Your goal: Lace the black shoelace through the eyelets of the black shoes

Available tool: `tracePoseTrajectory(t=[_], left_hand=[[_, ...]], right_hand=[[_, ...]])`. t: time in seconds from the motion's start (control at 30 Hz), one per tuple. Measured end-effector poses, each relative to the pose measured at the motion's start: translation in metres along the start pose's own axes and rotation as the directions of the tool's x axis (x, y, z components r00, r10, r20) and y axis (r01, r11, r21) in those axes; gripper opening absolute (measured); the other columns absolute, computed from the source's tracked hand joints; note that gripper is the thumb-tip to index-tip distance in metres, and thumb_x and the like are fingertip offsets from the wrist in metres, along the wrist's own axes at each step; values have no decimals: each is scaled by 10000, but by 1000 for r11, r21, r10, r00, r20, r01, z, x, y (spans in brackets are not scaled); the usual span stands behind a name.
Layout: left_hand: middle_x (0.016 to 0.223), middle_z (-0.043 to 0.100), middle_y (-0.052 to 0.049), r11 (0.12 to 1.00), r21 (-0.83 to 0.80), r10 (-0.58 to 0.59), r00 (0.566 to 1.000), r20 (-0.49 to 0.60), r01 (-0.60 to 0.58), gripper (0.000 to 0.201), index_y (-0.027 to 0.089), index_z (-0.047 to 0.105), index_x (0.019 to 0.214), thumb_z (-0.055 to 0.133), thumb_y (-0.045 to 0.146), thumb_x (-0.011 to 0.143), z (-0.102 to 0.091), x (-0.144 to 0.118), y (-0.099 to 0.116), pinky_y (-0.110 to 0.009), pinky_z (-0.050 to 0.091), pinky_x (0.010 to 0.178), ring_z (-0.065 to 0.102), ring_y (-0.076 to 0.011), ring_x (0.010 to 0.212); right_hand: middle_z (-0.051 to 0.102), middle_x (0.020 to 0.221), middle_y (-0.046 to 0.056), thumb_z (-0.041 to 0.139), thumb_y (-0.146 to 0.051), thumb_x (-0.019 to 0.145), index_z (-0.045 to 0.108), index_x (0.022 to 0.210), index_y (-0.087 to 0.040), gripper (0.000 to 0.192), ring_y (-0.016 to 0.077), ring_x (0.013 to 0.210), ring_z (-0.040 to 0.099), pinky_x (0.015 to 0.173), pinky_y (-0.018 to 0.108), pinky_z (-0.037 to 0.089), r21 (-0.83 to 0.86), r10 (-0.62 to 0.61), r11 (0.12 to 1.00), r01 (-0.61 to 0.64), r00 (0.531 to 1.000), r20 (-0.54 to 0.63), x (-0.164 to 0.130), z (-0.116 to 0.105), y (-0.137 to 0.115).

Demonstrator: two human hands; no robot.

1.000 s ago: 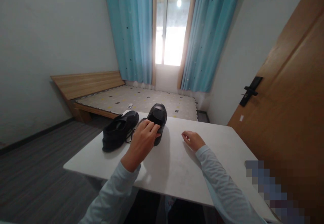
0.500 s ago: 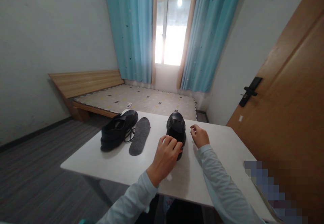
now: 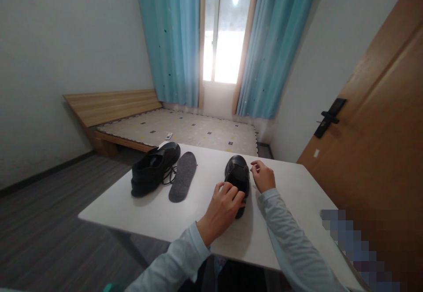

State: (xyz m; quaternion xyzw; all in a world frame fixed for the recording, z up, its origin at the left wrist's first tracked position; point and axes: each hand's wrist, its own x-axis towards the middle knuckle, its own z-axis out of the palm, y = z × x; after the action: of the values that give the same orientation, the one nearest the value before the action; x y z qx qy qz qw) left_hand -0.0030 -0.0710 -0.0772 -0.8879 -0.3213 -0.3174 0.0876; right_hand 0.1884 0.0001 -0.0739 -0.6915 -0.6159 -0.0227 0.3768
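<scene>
Shifted right and nearer along the white table point(image 3: 148, 217) since a second ago: black shoe point(image 3: 236, 171), together with left hand point(image 3: 223, 210); uncovered to view by that move, dark grey insole point(image 3: 183, 177). Seen now toward the right half of the tabletop, toe pointing at the window point(image 3: 224, 58). Gripped at its near end by the left hand, with fingers bent and closed over the edge of the opening; undersides of those fingers hidden. Just beside the shoe on its right, right hand point(image 3: 264, 177), loosely curled, fingers part open around nothing visible; impossible to tell whether touching the shoe. Well apart to the left, second black shoe point(image 3: 155, 168), with laces point(image 3: 169, 175) trailing toward the insole. Beyond the table, bed point(image 3: 185, 127) with patterned cover.
</scene>
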Motion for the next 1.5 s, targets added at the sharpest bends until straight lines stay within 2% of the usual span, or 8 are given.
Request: tracePoseTrajectory(t=[0.37, 0.67, 0.77, 0.87, 0.93, 1.03, 1.23, 1.5], left_hand=[[914, 576, -72, 998, -67, -3, 983, 181, 15, 326, 162, 530, 971, 649, 360, 740, -17, 12, -7, -391, 425, 830, 521, -236, 942], [1017, 639, -65, 917, -398, 181, 904, 388, -13, 331, 186, 589, 1082, 588, 359, 799, -54, 48, -44, -251, 456, 789, 612, -164, 902], [1007, 659, -39, 926, -371, 90, 911, 401, 72, 232, 201, 608, 1026, 535, 322, 841, -54, 59, -66, -249, 438, 830, 605, -157, 935], [1017, 647, -78, 969, -139, -134, 907, 399, 204, 246, 179, 604, 1006, 475, 337, 869, -46, 55, -88, -283, 442, 842, 599, -185, 954], [1037, 628, -110, 937, 111, -347, 856, 383, 331, 239, 173, 584, 1026, 479, 309, 860, -39, 45, -101, -330, 458, 816, 596, -227, 967], [1011, 612, -133, 866, 327, -495, 747, 444, 380, 227, 156, 568, 1004, 528, 274, 814, -30, 29, -114, -360, 484, 751, 611, -267, 926], [1020, 569, -199, 800, 418, -595, 667, 449, 432, 282, 100, 514, 1093, 409, 115, 831, -21, 18, -122, -387, 496, 725, 623, -282, 916], [937, 602, -201, 769, 444, -627, 676, 386, 460, 288, 54, 564, 1017, 332, 68, 846, -23, 23, -109, -384, 504, 716, 630, -306, 911]], right_hand=[[657, 811, 63, 412, -282, 812, 611, 842, -165, 233, 143, 599, 568, 641, 268, 431, 84, -101, 991, 106, 993, -61, -2, 0, -6], [639, 793, 62, 416, -284, 810, 600, 782, -166, 221, 144, 604, 554, 658, 277, 437, 97, -145, 984, 148, 989, -33, -3, 1, -5], [633, 785, 56, 416, -281, 812, 597, 772, -167, 218, 142, 602, 554, 659, 274, 433, 86, -148, 985, 151, 988, -30, -3, 0, -6], [634, 786, 54, 422, -271, 808, 599, 768, -169, 208, 140, 597, 553, 648, 269, 428, 80, -142, 986, 143, 990, -25, -4, 0, -6], [637, 789, 54, 426, -263, 803, 602, 771, -170, 201, 142, 601, 553, 647, 269, 426, 80, -141, 987, 142, 990, -20, -3, 1, -5], [638, 787, 54, 428, -250, 796, 605, 774, -170, 194, 145, 607, 555, 654, 271, 426, 80, -147, 986, 148, 989, -18, -3, 0, -5], [639, 789, 54, 429, -252, 794, 605, 775, -168, 196, 145, 602, 555, 665, 276, 423, 72, -143, 987, 144, 990, -19, -4, -1, -7], [641, 786, 55, 426, -256, 791, 608, 769, -169, 203, 143, 595, 555, 647, 271, 421, 82, -149, 985, 151, 989, -24, -4, 0, -6]])
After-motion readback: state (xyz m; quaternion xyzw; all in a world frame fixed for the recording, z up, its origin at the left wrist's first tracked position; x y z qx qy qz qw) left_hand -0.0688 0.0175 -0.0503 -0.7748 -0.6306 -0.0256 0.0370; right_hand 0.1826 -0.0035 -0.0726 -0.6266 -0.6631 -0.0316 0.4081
